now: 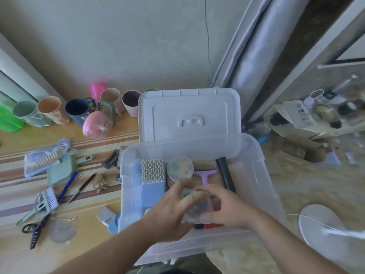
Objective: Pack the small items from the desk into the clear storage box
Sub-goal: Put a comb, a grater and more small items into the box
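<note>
Head view: both hands, left [169, 206] and right [225, 204], curl their fingers round a small clear packet [197, 209] held inside the open box [262, 175], so placing is underway; next, it needs settling among the packed items and releasing.

Both bare forearms reach in from the bottom edge and converge toward the centre, the left arm slanting up from the lower left, the right from the lower right. The left hand [171, 206] is palm-down, its fingers curled forward with the thumb raised, while the right hand [223, 206] faces it, fingers bent inward. The fingertips seem to meet, though motion blur obscures the exact grip.
</note>
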Demonstrator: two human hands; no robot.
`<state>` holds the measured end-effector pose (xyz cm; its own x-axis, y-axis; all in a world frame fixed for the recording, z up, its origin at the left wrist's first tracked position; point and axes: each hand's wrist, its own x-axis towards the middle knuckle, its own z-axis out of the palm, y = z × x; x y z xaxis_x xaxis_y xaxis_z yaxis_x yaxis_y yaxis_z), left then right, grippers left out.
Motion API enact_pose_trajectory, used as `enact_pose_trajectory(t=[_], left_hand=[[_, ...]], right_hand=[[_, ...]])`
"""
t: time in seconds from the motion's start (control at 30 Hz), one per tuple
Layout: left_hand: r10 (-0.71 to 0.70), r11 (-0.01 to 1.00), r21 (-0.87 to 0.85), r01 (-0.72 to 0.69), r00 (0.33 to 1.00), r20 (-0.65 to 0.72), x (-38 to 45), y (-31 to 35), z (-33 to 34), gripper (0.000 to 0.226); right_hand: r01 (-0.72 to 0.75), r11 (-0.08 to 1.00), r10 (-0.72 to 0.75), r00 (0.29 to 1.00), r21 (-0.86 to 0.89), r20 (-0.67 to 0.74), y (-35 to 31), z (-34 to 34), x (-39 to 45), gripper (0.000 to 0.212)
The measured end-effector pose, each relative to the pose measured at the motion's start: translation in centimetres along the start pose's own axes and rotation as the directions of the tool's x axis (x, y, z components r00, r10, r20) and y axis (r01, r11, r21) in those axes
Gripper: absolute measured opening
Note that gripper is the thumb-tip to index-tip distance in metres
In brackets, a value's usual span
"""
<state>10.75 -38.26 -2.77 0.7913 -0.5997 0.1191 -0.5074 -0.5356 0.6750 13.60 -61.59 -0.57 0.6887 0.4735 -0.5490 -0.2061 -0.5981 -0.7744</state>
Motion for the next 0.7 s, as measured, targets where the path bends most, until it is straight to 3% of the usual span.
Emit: enact_pose_trajectory(t=[0.1, 0.17, 0.27, 0.37, 0.43, 0.5, 0.6, 0.7], left_hand=[[-0.053, 0.994, -0.094, 0.052, 0.999, -0.002, 0.9, -0.1, 1.0, 0.078], [-0.068, 0.992, -0.103, 0.067, 0.998, -0.006, 1.3, -0.2, 1.6, 0.082], [-0.108, 0.994, -0.038, 0.105, 0.992, -0.068, 1.9, -0.8, 2.5, 0.089], [-0.220, 0.974, 0.033, 0.225, 0.970, -0.104, 1.8, -1.3, 2.9, 0.097], [-0.271, 0.960, 0.046, 0.277, 0.957, -0.102, 1.3, -1.4, 2.4, 0.093], [-0.268, 0.959, 0.061, 0.277, 0.956, -0.116, 0.5, -1.2, 1.8, 0.079], [-0.266, 0.953, 0.111, 0.281, 0.954, -0.135, -0.8, -1.0, 1.1, 0.066], [-0.309, 0.937, 0.132, 0.325, 0.942, -0.129, -2.1, -1.1, 1.3, 0.065]], right_hand=[[0.038, 0.936, -0.039, 0.999, -0.349, 0.006, 0.2, 0.2, -0.5, 0.079], [0.004, 0.885, -0.035, 0.998, -0.466, -0.056, 0.4, 0.2, -0.5, 0.083], [-0.091, 0.889, 0.013, 0.985, -0.449, -0.174, 1.8, -0.9, 0.6, 0.090], [-0.264, 0.922, 0.137, 0.907, -0.283, -0.399, 4.9, -2.0, 2.4, 0.078], [-0.388, 0.871, 0.204, 0.843, -0.300, -0.499, 6.7, -2.1, 3.9, 0.074], [-0.523, 0.756, 0.239, 0.781, -0.395, -0.578, 7.3, -1.9, 5.0, 0.094], [-0.601, 0.625, 0.263, 0.762, -0.497, -0.591, 6.7, -1.6, 6.0, 0.113], [-0.621, 0.593, 0.324, 0.767, -0.513, -0.554, 6.0, -1.7, 6.8, 0.120]])
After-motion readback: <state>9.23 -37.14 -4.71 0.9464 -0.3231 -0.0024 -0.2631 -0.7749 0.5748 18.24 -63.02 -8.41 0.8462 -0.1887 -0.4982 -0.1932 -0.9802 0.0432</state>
